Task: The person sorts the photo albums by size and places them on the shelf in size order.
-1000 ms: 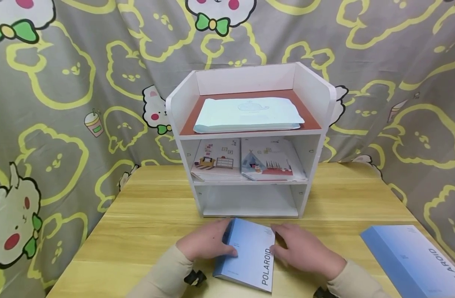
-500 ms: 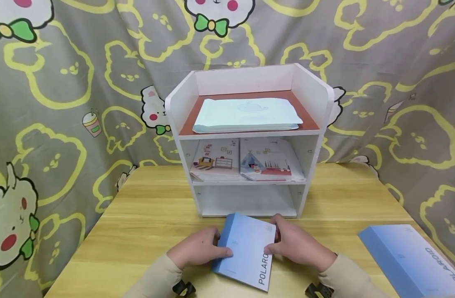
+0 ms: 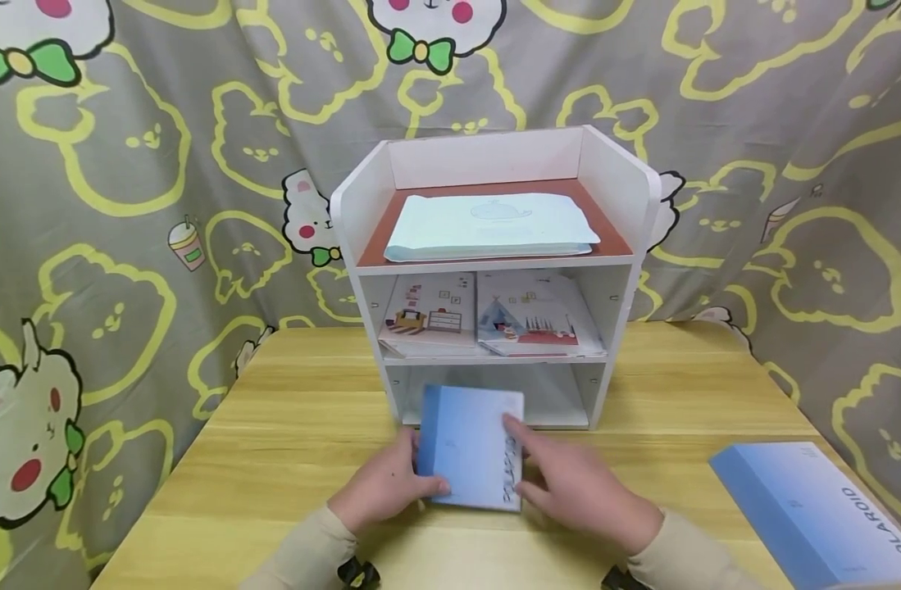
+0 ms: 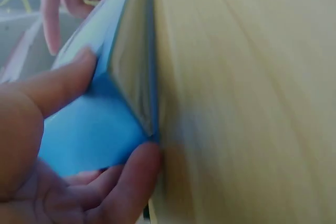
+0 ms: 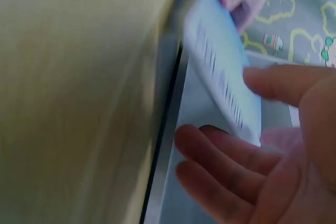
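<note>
A thick blue-and-white book (image 3: 468,451) lettered POLAROID is held in front of the lowest shelf compartment, its far end overlapping the opening in the head view. My left hand (image 3: 384,483) grips its blue spine side, thumb on the cover and fingers round the lower edge. In the left wrist view, the book's page block faces the camera, close over the wooden table. On the lettered side my right hand (image 3: 583,483) holds the edge. The right wrist view has the right thumb (image 5: 268,82) at the cover and the other fingers loosely curved by the edge.
The small white shelf unit (image 3: 643,213) stands at the table's back. A pale whale-print package (image 3: 494,225) lies on top, and illustrated booklets (image 3: 539,319) fill the middle level. Another POLAROID book (image 3: 826,508) lies at the right on the wooden table (image 3: 273,426).
Both hands have carried the book forward from the front of the table towards the lowest compartment, turning it straighter. The other book and the shelf contents stay put.
</note>
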`<state>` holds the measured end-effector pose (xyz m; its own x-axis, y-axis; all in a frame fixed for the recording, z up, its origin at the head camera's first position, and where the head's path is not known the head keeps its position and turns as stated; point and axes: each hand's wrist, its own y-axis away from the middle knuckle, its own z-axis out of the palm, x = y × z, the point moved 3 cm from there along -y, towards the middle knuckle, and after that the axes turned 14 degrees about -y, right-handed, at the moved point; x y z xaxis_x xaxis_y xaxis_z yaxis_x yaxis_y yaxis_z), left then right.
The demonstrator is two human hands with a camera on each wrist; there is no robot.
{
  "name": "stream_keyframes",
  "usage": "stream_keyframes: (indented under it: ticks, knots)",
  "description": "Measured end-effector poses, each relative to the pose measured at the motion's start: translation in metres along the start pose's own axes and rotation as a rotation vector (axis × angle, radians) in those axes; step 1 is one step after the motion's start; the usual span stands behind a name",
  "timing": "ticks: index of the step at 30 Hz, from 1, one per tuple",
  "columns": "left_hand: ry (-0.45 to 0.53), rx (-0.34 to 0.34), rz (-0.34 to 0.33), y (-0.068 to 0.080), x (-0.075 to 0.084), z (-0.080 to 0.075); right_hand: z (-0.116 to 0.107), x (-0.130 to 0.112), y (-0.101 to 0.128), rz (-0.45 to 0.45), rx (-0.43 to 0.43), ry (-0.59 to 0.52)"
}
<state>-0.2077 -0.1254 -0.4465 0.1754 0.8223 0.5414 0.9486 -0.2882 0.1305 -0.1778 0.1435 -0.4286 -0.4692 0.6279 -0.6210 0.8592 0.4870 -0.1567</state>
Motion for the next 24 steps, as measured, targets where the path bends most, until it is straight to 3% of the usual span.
stream_keyframes:
  ticks: [4, 7, 18, 21, 24]
  knots:
    - [-0.115, 0.137, -0.066, -0.008, -0.011, -0.009, 0.014, -0.009, -0.001, -0.058, -0.153, 0.044]
    - [-0.150, 0.152, -0.101, -0.012, -0.017, -0.014, 0.024, -0.013, -0.007, -0.063, -0.207, 0.069]
    - [-0.201, 0.100, -0.111, -0.019, -0.022, -0.020, 0.036, -0.013, -0.031, -0.044, -0.198, 0.163]
    - [-0.281, 0.115, -0.087, -0.018, -0.019, -0.023, 0.034, -0.014, -0.036, -0.059, -0.174, 0.216]
    - [-0.451, 0.170, -0.002, -0.013, -0.011, -0.024, 0.032, -0.016, -0.037, -0.075, -0.145, 0.274]
